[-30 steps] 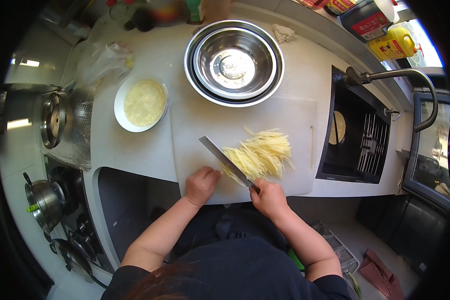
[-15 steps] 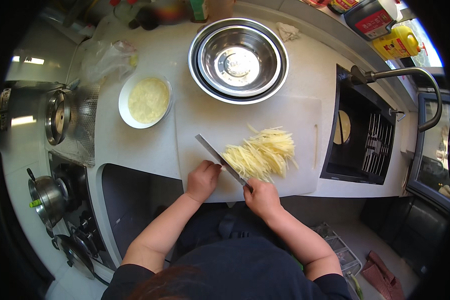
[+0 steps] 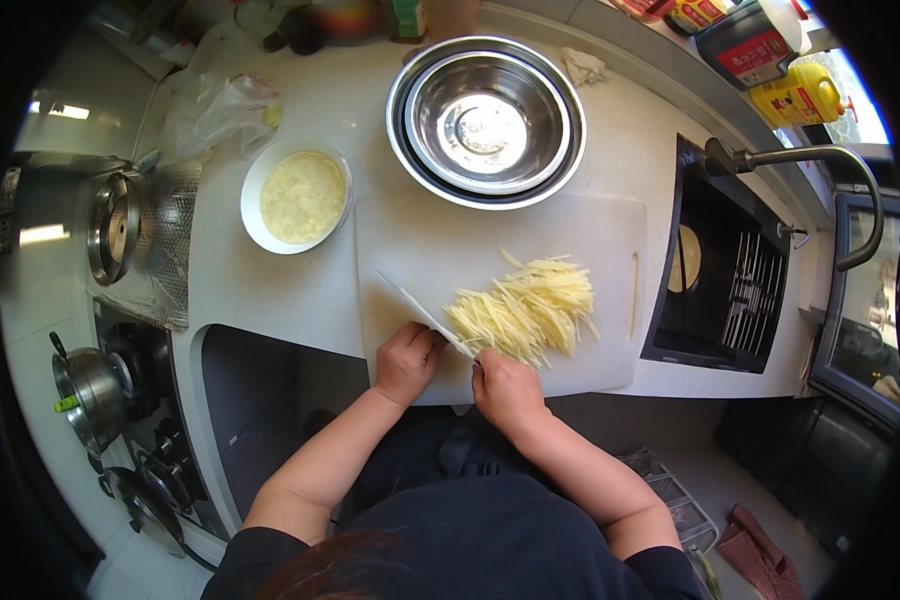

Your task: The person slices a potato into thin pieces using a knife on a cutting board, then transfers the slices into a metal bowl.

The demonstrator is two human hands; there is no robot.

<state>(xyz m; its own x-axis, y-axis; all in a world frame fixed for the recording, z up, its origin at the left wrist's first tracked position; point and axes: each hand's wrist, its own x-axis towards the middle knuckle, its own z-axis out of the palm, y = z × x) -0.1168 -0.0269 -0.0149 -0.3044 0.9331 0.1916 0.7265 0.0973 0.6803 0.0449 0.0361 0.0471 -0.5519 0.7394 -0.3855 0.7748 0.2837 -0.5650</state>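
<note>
A kitchen knife [image 3: 422,314] is in my right hand [image 3: 510,389], its fingers wrapped round the handle. The blade slants up to the left over the cutting board [image 3: 613,225]. Close against the blade's left side, my left hand [image 3: 406,363] is closed with its fingertips curled down. Whatever lies under those fingers is hidden. Just right of the blade is a heap of pale yellow shreds [image 3: 530,306], thin like cut potato. Beyond the board's far edge stand nested steel bowls [image 3: 486,125]. A white bowl [image 3: 253,215] of cloudy, yellowish liquid stands at the far left.
On the right is a dark sink [image 3: 710,330] with a rack, a round pale thing and a curved faucet [image 3: 820,152]. A clear plastic bag [image 3: 232,112] lies at the far left. Left of the counter are a stove and a steel pot [image 3: 92,395]. Bottles line the far right sill.
My right hand has shifted a little left with the knife. The blade has moved left away from the shreds and turned, looking thinner and brighter. My left hand has barely moved.
</note>
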